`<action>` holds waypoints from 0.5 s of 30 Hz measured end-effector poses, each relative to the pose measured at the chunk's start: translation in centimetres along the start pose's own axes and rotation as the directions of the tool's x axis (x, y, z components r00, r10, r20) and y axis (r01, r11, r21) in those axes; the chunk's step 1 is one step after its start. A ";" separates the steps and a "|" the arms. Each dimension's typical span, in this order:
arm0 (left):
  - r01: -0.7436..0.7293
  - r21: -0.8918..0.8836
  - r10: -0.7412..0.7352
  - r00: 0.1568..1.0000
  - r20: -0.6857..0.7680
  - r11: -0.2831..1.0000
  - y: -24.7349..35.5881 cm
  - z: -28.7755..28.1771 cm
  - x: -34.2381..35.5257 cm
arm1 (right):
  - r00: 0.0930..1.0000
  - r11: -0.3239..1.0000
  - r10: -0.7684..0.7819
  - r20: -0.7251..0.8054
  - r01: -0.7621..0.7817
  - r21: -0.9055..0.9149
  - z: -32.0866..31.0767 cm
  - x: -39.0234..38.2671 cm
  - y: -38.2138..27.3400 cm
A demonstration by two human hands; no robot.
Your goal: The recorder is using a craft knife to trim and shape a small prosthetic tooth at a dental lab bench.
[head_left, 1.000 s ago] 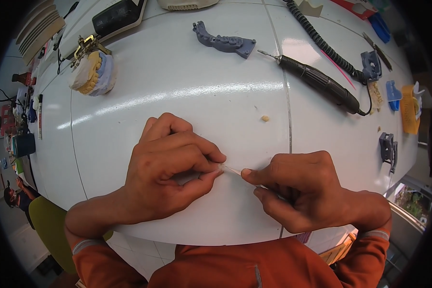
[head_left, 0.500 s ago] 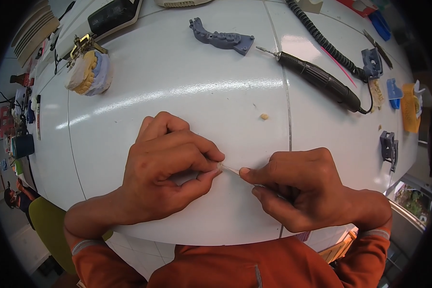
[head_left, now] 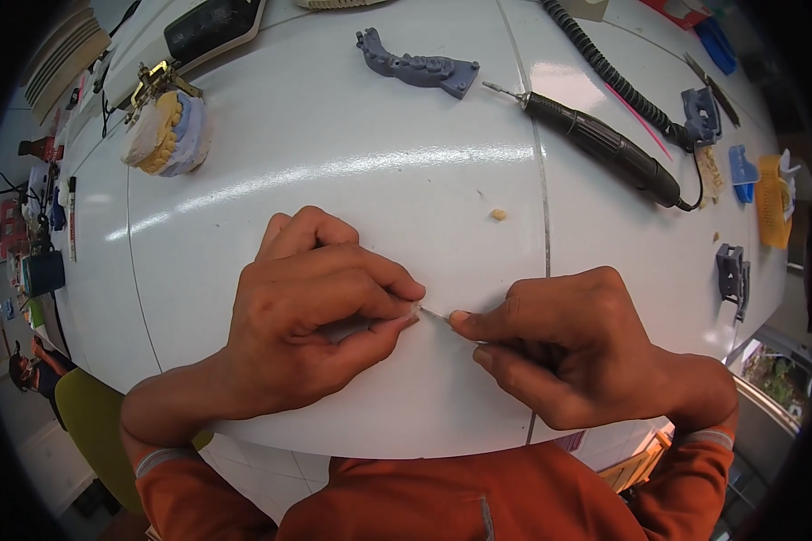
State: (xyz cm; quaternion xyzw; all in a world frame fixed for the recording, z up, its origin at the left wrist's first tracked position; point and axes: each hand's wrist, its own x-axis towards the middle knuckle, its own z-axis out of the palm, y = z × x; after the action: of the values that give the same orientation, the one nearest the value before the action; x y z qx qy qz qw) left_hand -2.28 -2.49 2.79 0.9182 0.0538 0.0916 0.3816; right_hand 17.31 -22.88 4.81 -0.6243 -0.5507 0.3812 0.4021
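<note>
Near the table's front edge, my left hand (head_left: 311, 311) is closed, its thumb and fingertips pinching a small pale, see-through piece (head_left: 416, 308). Most of that piece is covered by the fingers, so its exact kind is unclear. My right hand (head_left: 573, 347) grips a thin, pointed metal instrument (head_left: 436, 315) between thumb and forefinger. The instrument's tip reaches the pale piece; whether it is inside or only against it, I cannot tell. Beyond my hands lies a small yellowish, tooth-like piece (head_left: 499, 215) on the white table (head_left: 334, 194).
A black rotary handpiece (head_left: 604, 149) with a coiled cord (head_left: 595, 63) lies at the far right. A grey dental-arch model (head_left: 415, 69) rests at the back. Plaster models on an articulator (head_left: 173, 135) stand far left. Grey model parts (head_left: 733, 279) and a yellow holder (head_left: 772, 203) line the right edge.
My right hand has tilted slightly, its knuckles a little higher, and the instrument's angle shifts a bit. My left hand keeps its pinch almost unmoved.
</note>
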 end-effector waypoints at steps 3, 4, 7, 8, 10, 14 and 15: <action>0.020 -0.029 -0.020 1.000 -0.015 0.999 -0.1 0.1 -0.2 | 0.999 0.999 0.031 -0.014 -0.030 0.027 0.1 -0.3 -0.2; 0.014 -0.024 -0.015 1.000 -0.013 1.000 -0.2 0.1 -0.2 | 0.999 0.999 0.030 -0.010 -0.030 0.028 0.1 -0.3 -0.1; 0.009 -0.016 -0.009 1.000 -0.006 1.000 -0.1 0.0 -0.1 | 0.999 0.998 0.038 -0.024 -0.037 0.048 -0.1 -0.3 -0.2; 0.008 -0.010 -0.008 1.000 -0.002 1.000 0.0 0.0 -0.1 | 0.999 0.999 0.031 -0.016 -0.031 0.038 -0.1 -0.2 -0.1; 0.010 -0.016 -0.010 1.000 -0.009 1.000 -0.1 0.1 -0.1 | 1.000 0.999 0.020 -0.008 -0.020 0.026 0.0 -0.2 0.0; 0.011 -0.014 -0.011 1.000 -0.006 1.000 -0.2 0.1 0.0 | 1.000 0.999 0.027 -0.016 -0.027 0.023 0.0 -0.2 -0.1; 0.011 -0.014 -0.012 1.000 -0.005 1.000 -0.1 0.1 0.0 | 1.000 1.000 0.027 -0.016 -0.026 0.015 0.0 -0.1 -0.1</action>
State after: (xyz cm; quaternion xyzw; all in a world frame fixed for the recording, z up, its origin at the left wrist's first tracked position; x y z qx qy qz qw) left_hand -2.30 -2.46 2.63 0.9150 0.0594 0.0921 0.3883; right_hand 17.27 -22.99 4.95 -0.6317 -0.5362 0.3853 0.4062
